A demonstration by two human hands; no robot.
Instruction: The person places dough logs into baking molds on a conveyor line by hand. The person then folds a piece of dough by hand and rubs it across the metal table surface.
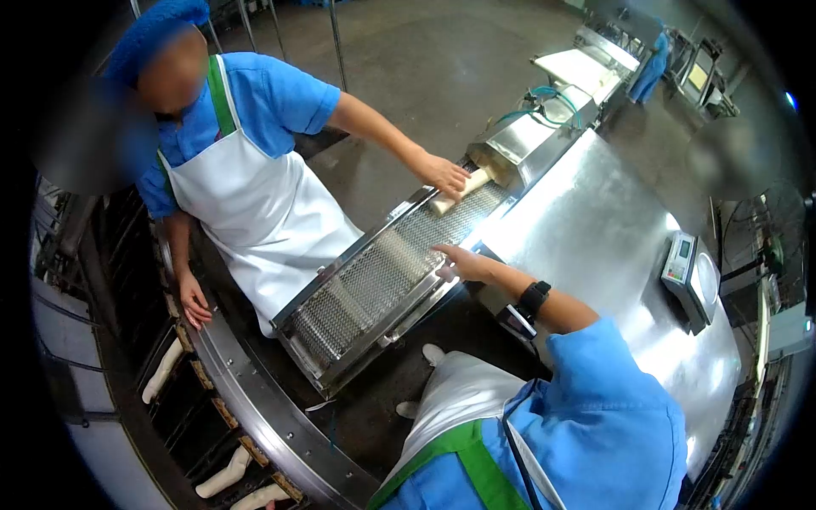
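Observation:
My right hand [463, 263] is over the near rail of a metal mesh conveyor [365, 280], index finger stretched toward the belt, and holds nothing visible. A black wristwatch [535, 297] is on that wrist. Farther up the belt, a pale dough roll [461, 191] lies at the mouth of a metal housing [527, 144], with a co-worker's hand [444, 176] on it. My left hand is out of view; a small pinkish patch at the bottom edge, beside a dough piece [262, 496], is too small to make out.
The co-worker [255, 187] stands across the conveyor, the other hand on a curved metal rim [246, 382]. Slots along it hold dough pieces [228, 473]. At right, a metal table [595, 246] carries a digital scale [690, 276]. A person [653, 68] stands far back.

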